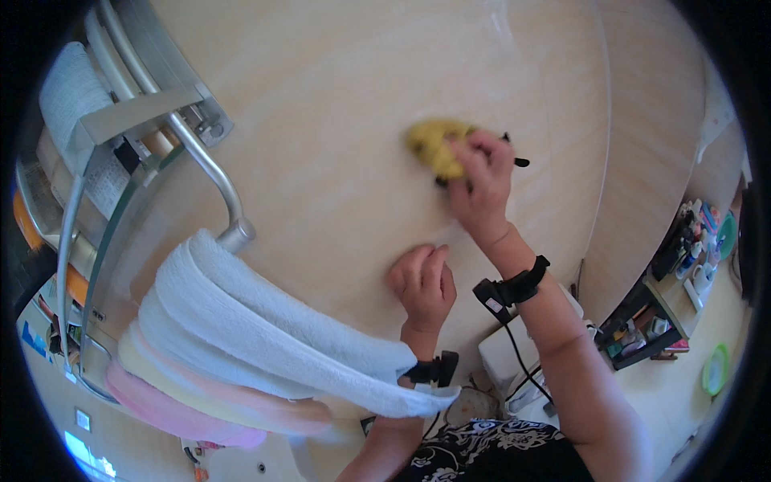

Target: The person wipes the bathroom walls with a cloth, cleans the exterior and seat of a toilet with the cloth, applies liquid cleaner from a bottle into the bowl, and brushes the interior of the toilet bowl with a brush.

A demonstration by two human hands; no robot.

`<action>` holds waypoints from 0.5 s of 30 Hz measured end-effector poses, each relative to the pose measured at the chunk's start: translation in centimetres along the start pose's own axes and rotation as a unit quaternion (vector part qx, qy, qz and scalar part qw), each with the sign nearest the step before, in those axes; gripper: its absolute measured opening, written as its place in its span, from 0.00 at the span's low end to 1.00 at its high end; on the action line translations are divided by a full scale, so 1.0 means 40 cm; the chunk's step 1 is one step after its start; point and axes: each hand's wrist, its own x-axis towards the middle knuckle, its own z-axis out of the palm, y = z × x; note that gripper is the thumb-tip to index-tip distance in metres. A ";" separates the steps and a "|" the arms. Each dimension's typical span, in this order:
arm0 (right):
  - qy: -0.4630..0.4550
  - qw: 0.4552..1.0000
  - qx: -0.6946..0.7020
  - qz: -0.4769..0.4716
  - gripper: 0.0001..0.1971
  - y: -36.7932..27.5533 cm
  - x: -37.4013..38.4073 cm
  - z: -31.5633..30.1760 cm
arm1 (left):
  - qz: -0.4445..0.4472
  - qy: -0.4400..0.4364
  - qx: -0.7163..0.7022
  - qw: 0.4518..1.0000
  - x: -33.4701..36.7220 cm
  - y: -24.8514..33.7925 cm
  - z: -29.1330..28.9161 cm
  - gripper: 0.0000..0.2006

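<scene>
My right hand [484, 181] is closed on a crumpled yellow cloth [438, 145] with dark edges, pressed against the beige marbled wall [337, 161]. Motion blurs the cloth and fingertips. Just below and to its left, my left hand [424, 285] is curled into a loose fist close to the wall, and nothing shows in it. A light blue towel [257, 313] hangs in front of part of my left forearm. Each wrist wears a black strap; a cable runs down from the right wrist strap [518, 287].
On the left, a metal towel rack [201, 161] juts out near a glass shelf edge [100, 241], with pink and yellow towels [185, 406] hanging below. A white toilet [514, 353] stands low behind my right arm. At far right are a cluttered shelf [654, 321] and a green basin [715, 369].
</scene>
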 end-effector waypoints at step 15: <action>-0.143 0.981 -0.013 0.133 0.23 0.055 -0.306 -0.163 | -0.066 -0.610 -0.244 0.751 -0.636 0.227 -0.135 0.16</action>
